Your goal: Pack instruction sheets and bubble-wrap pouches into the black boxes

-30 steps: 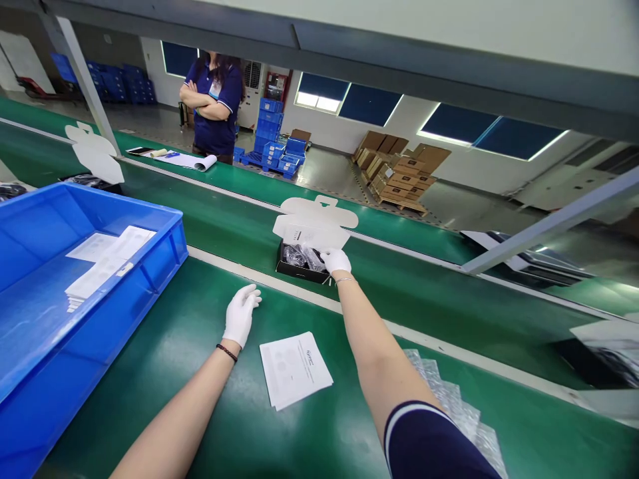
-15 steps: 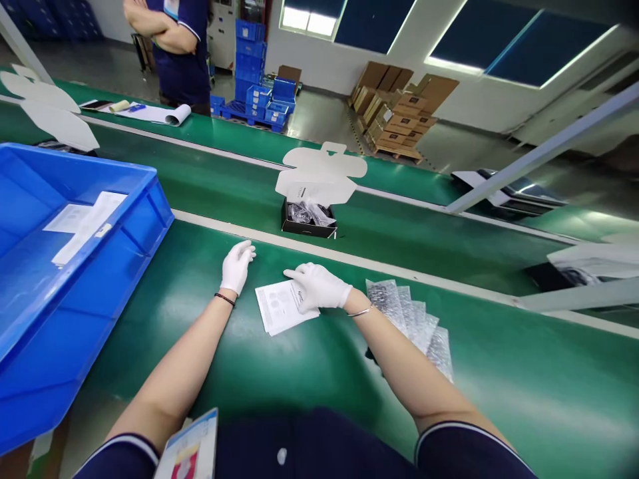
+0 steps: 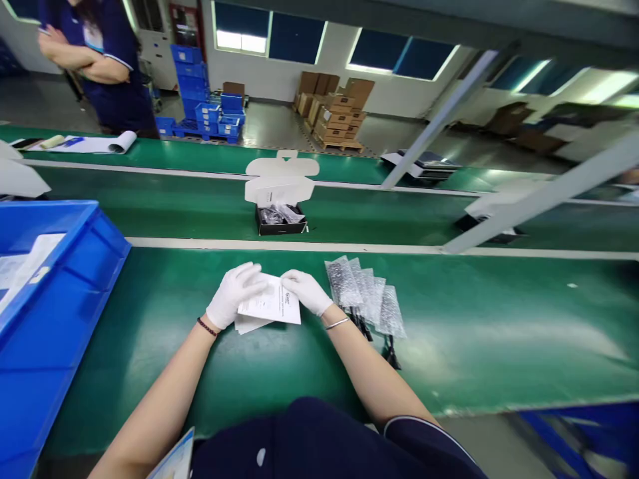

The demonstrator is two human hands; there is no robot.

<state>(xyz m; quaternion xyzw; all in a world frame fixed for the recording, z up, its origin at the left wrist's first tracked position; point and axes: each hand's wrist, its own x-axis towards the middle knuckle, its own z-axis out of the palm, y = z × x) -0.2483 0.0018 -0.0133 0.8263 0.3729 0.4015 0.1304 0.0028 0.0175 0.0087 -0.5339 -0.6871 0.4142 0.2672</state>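
My right hand [image 3: 307,291], in a white glove, pinches the upper right edge of a white printed leaflet [image 3: 273,306]. The leaflet is tilted up a little from the green bench. Its left side is in my left hand [image 3: 236,293], also gloved, with the fingers curled over the paper. Underneath, more white paper [image 3: 251,324] sticks out at the lower left. Just right of my right hand, several bubble-wrap pouches [image 3: 367,293] lie fanned out, with black cable ends [image 3: 391,352] showing below them.
A large blue bin [image 3: 74,279] with papers inside stands at the left. Beyond the pale rail, an open black box [image 3: 282,228] with a raised white lid holds plastic-wrapped items. A grey slanted post [image 3: 544,193] crosses the right side. A person [image 3: 102,63] stands across the line, arms folded.
My left hand has moved right onto the paper, and my right hand has shifted to its upper right edge. The leaflet is now lifted and tilted. The camera view has turned.
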